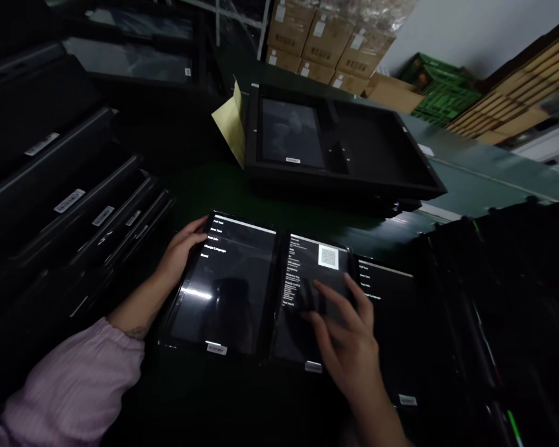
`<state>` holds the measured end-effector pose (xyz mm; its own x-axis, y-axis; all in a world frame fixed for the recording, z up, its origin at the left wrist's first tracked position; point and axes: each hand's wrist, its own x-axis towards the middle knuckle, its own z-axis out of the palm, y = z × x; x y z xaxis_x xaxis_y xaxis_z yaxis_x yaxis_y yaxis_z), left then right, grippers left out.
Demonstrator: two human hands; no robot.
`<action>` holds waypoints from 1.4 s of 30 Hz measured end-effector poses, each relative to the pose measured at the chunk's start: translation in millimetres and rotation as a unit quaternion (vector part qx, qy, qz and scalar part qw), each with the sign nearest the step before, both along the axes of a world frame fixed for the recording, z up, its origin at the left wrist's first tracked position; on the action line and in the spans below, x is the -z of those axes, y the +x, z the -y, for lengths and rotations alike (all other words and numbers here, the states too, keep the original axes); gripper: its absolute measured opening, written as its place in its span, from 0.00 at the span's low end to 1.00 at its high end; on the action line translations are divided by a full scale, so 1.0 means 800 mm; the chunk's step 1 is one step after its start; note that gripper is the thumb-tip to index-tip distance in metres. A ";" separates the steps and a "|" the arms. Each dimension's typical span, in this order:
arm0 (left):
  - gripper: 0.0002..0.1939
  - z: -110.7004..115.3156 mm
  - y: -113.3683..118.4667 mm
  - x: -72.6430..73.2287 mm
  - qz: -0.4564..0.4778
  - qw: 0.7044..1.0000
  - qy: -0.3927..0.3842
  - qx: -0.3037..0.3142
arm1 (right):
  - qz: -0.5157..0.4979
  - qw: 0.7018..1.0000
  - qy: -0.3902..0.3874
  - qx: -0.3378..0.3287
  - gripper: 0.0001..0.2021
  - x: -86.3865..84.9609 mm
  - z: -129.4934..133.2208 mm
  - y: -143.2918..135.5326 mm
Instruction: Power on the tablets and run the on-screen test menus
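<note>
Three black tablets lie side by side on the dark table. My left hand (185,247) grips the upper left edge of the left tablet (228,292), thumb on the front and fingers at its side; the screen shows a short menu in white text. Over the middle tablet (291,335), which shows lines of text and a QR code, my right hand (349,335) hangs with fingers apart, holding nothing. Whether a fingertip touches the glass I cannot tell. Partly behind that hand lies the right tablet (395,335), with a similar menu. Small white labels mark the lower edges.
Ahead stands a black tray (377,177) with a tablet (291,133) in its left compartment; a yellow paper (233,127) leans at its side. Stacked labelled black trays (74,180) rise on the left, dark racks (512,310) on the right. Cardboard boxes (328,37) and green crates (442,87) stand behind.
</note>
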<state>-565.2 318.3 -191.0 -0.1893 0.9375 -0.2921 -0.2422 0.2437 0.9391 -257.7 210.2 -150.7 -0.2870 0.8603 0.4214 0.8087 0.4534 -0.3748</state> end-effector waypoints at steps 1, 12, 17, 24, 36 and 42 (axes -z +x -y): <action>0.24 -0.002 0.000 0.001 0.005 1.000 0.002 -0.002 | -0.007 1.000 0.016 0.025 0.14 -0.004 -0.006 0.007; 0.25 -0.025 0.005 -0.008 0.039 0.999 -0.012 -0.007 | 0.012 0.997 -0.080 -0.017 0.16 -0.004 -0.051 -0.021; 0.24 -0.024 0.006 -0.009 0.041 0.999 -0.013 -0.013 | 0.034 0.996 -0.075 0.020 0.16 -0.001 -0.053 -0.008; 0.25 -0.026 0.005 -0.008 0.035 0.999 -0.017 -0.014 | 0.002 0.991 -0.035 0.127 0.18 -0.002 -0.066 0.015; 0.26 -0.026 0.006 -0.017 -0.023 0.999 -0.033 -0.014 | -0.002 0.990 -0.094 0.107 0.20 0.017 -0.083 -0.002; 0.28 -0.027 0.007 -0.019 -0.071 0.995 -0.067 -0.014 | -0.065 0.980 -0.016 0.188 0.20 -0.004 -0.067 0.039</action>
<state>-559.8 340.0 -176.1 -0.2630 0.8860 -0.3819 -0.1186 0.3632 0.9241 -226.2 264.1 -147.9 0.1060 0.9086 0.4041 0.8610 0.1194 -0.4943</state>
